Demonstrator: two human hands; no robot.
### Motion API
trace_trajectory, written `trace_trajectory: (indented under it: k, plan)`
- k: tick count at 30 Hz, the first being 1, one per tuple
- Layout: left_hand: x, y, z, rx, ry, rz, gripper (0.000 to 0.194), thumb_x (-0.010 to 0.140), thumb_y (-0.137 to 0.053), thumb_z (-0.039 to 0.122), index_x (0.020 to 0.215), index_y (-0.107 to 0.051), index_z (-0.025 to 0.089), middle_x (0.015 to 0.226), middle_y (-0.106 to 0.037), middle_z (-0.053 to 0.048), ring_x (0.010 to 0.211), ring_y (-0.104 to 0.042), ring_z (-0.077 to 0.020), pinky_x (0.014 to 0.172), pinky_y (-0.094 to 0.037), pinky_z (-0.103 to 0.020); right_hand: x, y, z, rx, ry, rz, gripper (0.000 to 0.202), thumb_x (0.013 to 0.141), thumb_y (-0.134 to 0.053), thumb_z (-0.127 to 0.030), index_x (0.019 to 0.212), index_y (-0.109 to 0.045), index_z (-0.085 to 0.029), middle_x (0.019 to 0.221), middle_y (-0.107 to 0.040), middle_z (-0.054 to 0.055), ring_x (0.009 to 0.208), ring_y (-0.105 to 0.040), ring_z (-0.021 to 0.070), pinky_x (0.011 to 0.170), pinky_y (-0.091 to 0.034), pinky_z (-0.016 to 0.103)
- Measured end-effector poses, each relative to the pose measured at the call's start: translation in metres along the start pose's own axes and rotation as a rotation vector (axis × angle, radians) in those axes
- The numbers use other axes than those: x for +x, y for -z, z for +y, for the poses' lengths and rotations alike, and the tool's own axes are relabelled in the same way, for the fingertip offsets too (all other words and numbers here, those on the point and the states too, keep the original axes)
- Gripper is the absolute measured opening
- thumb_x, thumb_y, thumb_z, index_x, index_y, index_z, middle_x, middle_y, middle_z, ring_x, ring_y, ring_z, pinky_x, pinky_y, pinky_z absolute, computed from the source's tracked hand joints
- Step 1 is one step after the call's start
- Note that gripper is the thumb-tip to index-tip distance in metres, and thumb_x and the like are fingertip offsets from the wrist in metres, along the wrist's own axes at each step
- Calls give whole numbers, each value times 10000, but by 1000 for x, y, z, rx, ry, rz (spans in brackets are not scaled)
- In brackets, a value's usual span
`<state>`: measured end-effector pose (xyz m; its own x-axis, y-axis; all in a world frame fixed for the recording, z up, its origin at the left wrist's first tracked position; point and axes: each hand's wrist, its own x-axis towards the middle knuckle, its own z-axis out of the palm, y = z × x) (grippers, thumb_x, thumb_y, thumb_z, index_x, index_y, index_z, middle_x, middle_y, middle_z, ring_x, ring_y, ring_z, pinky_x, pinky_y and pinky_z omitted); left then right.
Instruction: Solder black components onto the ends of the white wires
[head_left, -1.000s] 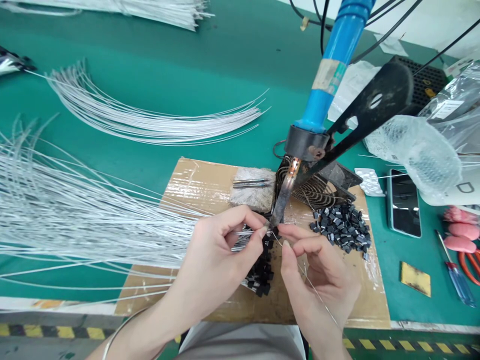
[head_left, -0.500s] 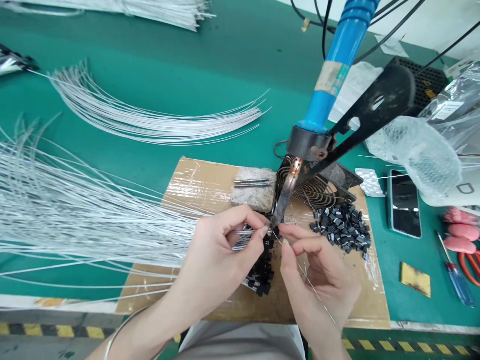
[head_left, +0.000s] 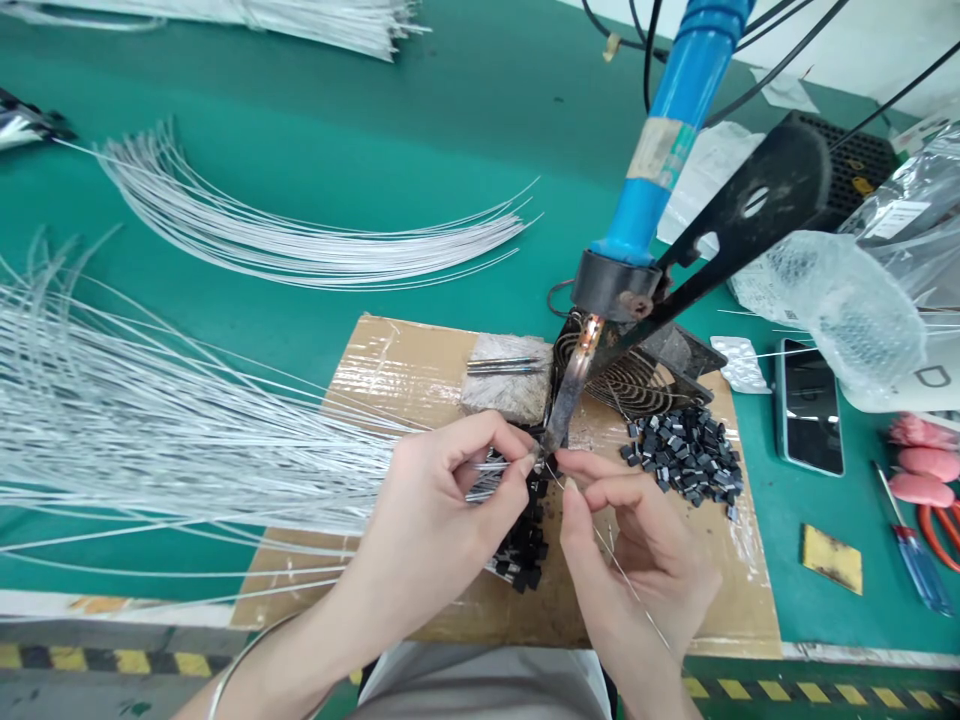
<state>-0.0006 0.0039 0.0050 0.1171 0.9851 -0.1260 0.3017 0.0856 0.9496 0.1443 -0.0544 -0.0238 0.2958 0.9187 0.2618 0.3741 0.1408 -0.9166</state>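
My left hand [head_left: 450,510] pinches a white wire at its end, just below the tip of a blue-handled soldering iron [head_left: 645,190] held in a black metal bracket [head_left: 750,210]. Thin solder wire [head_left: 637,597] is pinched between the thumb and forefinger of my right hand [head_left: 645,550], its end close to the iron's tip. Many white wires [head_left: 187,420] spread leftward from under my left hand. Black connectors [head_left: 525,550] lie beneath my hands, partly hidden. The exact contact at the iron's tip is too small to make out.
Cardboard [head_left: 405,370] bears a pale block [head_left: 506,378], a black fan [head_left: 637,370] and loose black connectors [head_left: 686,455]. To the right are a phone [head_left: 810,407], a yellow sponge [head_left: 832,559], a screwdriver [head_left: 919,565] and plastic bags [head_left: 840,300]. Another wire bundle [head_left: 322,245] lies behind.
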Motion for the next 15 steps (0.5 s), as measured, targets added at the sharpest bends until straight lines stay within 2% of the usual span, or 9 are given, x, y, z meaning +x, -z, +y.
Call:
trace_trajectory:
  k: [7,15]
  plan:
    - [-2,2,-1,40,-9,6,172,835,-605,256,712,-714,208,754,-802,-54,670,-708,-196,471,-391,-248,1,-1,1,-3,26,5,169,947,-724,-108,864,-670,-245,1094,-848,0,1009,-829,148,929,-656,252]
    - [-3,2,-2,30,-23,1,171,847,-612,257,718,-713,211,751,-795,-36,649,-683,-171,480,-397,-241,-1,-2,-2,16,6,14,171,949,-725,-104,876,-679,-251,1106,-849,-2,1036,-826,152,946,-659,266]
